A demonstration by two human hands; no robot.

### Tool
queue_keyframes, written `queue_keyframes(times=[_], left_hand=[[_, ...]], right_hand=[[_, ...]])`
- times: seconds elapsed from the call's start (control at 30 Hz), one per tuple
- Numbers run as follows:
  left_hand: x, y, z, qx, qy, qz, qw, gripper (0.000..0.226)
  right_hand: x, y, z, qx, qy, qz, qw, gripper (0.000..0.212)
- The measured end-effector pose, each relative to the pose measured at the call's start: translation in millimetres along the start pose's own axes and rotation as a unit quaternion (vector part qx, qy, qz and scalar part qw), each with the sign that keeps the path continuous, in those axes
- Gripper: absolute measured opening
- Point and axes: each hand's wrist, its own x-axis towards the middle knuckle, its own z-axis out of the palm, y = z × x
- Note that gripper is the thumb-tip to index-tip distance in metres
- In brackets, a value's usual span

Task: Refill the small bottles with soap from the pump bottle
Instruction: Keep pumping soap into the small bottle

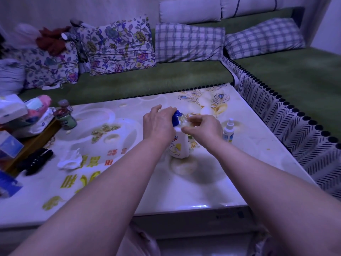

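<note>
A white pump bottle [180,145] with a blue pump head stands in the middle of the table [184,182]. My left hand [158,124] lies over the blue pump head, fingers curved on top of it. My right hand [203,128] holds a small clear bottle [186,122] right at the pump's spout; my fingers hide most of it. A small white spray bottle [228,130] stands upright on the table just right of my right hand.
At the left are a crumpled tissue [71,159], a black comb-like object [35,161], two dark-capped jars [65,117], tissue packs and boxes on a wooden tray [31,143]. A green sofa with cushions wraps the table's far and right sides.
</note>
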Motion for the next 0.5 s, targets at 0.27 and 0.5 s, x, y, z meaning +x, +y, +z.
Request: queue_keyframes(times=[0.27,0.5], left_hand=[[-2.2,-2.0,1.5,-0.035,0.019,0.004,0.999,0.049],[-4.7,-0.5,-4.4,-0.067,0.0,-0.015,0.998,0.054]], right_hand=[[-1.3,0.9,0.5,0.019,-0.002,0.006,1.0,0.036],[-3.9,-0.9,2.0,0.055,-0.002,-0.004,0.998,0.037]])
